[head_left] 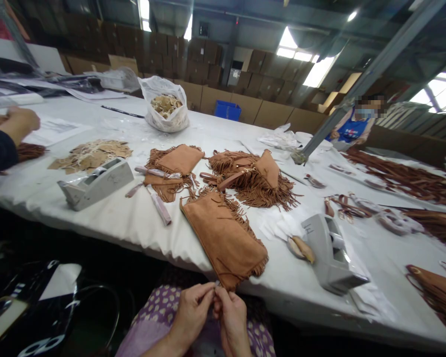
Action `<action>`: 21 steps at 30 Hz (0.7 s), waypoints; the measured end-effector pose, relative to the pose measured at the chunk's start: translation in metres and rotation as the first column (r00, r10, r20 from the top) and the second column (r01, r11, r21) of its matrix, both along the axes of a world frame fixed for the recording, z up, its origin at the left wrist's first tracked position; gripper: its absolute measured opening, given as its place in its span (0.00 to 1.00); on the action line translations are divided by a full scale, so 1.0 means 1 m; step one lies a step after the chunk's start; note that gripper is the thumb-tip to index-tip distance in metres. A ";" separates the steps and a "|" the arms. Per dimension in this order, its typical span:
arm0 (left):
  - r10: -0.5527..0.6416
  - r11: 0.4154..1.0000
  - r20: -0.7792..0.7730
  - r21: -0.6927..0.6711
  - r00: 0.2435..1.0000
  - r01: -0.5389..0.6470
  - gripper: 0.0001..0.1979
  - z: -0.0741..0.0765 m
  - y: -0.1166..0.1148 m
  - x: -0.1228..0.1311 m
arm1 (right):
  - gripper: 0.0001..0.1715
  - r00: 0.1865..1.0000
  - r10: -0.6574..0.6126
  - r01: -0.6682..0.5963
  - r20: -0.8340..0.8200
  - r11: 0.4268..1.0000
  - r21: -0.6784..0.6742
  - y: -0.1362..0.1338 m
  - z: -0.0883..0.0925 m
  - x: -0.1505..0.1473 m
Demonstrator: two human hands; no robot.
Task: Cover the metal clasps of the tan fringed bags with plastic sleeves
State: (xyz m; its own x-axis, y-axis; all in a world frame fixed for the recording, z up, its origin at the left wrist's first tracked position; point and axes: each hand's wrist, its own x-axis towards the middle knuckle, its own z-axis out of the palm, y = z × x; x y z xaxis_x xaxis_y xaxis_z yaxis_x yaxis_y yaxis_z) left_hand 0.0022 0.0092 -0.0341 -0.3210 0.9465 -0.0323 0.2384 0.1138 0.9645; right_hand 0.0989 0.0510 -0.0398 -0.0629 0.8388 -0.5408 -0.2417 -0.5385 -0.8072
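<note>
A brown suede fringed pouch [223, 237] lies on the white table [141, 223], its near corner hanging over the front edge. My left hand [191, 312] and my right hand [232, 317] meet just below that corner, over my lap. Both hands have their fingertips pinched together on something small at the pouch's corner; I cannot make out what it is. Two more fringed pouches [174, 166] [252, 176] lie further back on the table.
A grey tape dispenser [96, 183] stands at the left, another [329, 253] at the right. A plastic bag of tags [165, 106] and a pile of card tags [91, 153] lie behind. Another person's hand [17, 124] works at far left; a person in blue [353, 126] sits far right.
</note>
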 end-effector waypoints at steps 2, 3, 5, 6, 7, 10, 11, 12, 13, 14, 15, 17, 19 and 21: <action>-0.090 0.994 -0.161 0.046 0.983 0.098 0.16 -0.004 -0.005 -0.003 | 0.21 0.998 0.012 -0.013 -0.057 1.000 -0.022 -0.001 0.004 0.002; -0.128 0.988 -0.231 0.060 0.964 0.145 0.17 -0.006 -0.007 -0.005 | 0.20 0.996 0.020 -0.023 -0.088 0.999 -0.038 -0.002 0.007 0.003; -0.172 0.975 -0.347 0.073 0.922 0.210 0.18 -0.009 -0.011 -0.008 | 0.20 0.989 0.028 -0.038 -0.145 0.997 -0.070 -0.003 0.012 0.004; -0.179 0.971 -0.399 0.073 0.899 0.225 0.18 -0.009 -0.012 -0.009 | 0.20 0.986 0.029 -0.043 -0.163 0.996 -0.080 -0.003 0.014 0.004; -0.180 0.970 -0.447 0.068 0.876 0.233 0.19 -0.009 -0.013 -0.010 | 0.20 0.985 0.032 -0.046 -0.170 0.996 -0.082 -0.004 0.016 0.004; -0.185 0.969 -0.528 0.045 0.829 0.244 0.21 -0.006 -0.015 -0.009 | 0.22 0.989 0.065 -0.073 -0.134 0.996 -0.055 -0.004 0.017 0.001; -0.190 0.967 -0.517 0.050 0.835 0.251 0.21 -0.005 -0.016 -0.009 | 0.22 0.989 0.080 -0.086 -0.120 0.995 -0.043 -0.004 0.017 0.000; -0.195 0.964 -0.489 0.066 0.850 0.259 0.22 -0.006 -0.019 -0.010 | 0.23 0.989 0.093 -0.098 -0.111 0.995 -0.034 -0.003 0.017 -0.001; -0.196 0.961 -0.450 0.091 0.871 0.263 0.23 -0.008 -0.023 -0.012 | 0.23 0.989 0.105 -0.109 -0.106 0.994 -0.033 -0.003 0.017 -0.002; -0.189 0.959 -0.407 0.118 0.894 0.257 0.23 -0.011 -0.028 -0.015 | 0.23 0.988 0.114 -0.119 -0.104 0.992 -0.036 -0.002 0.017 -0.002; -0.181 0.960 -0.365 0.134 0.913 0.244 0.23 -0.016 -0.034 -0.019 | 0.23 0.988 0.121 -0.126 -0.098 0.991 -0.042 -0.001 0.016 -0.002; -0.203 0.966 -0.293 0.098 0.934 0.241 0.21 -0.025 -0.047 -0.032 | 0.24 0.991 0.116 -0.119 -0.068 0.992 -0.051 0.003 0.016 0.001; -0.192 0.981 -0.207 -0.016 0.959 0.193 0.18 -0.028 -0.054 -0.048 | 0.25 0.996 0.092 -0.093 -0.013 0.995 -0.039 0.009 0.016 0.006; -0.073 0.985 -0.068 -0.164 0.995 0.061 0.17 -0.022 -0.052 -0.059 | 0.26 0.995 0.081 -0.080 0.055 0.997 -0.013 0.014 0.016 0.011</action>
State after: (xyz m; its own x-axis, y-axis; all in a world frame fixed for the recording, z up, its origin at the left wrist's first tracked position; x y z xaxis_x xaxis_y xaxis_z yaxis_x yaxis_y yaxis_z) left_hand -0.0572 -0.0426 -0.0560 -0.2639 0.9504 -0.1648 0.3204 0.2475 0.9144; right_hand 0.1103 0.0646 -0.0236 -0.0994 0.8265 -0.5540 -0.1522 -0.5629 -0.8124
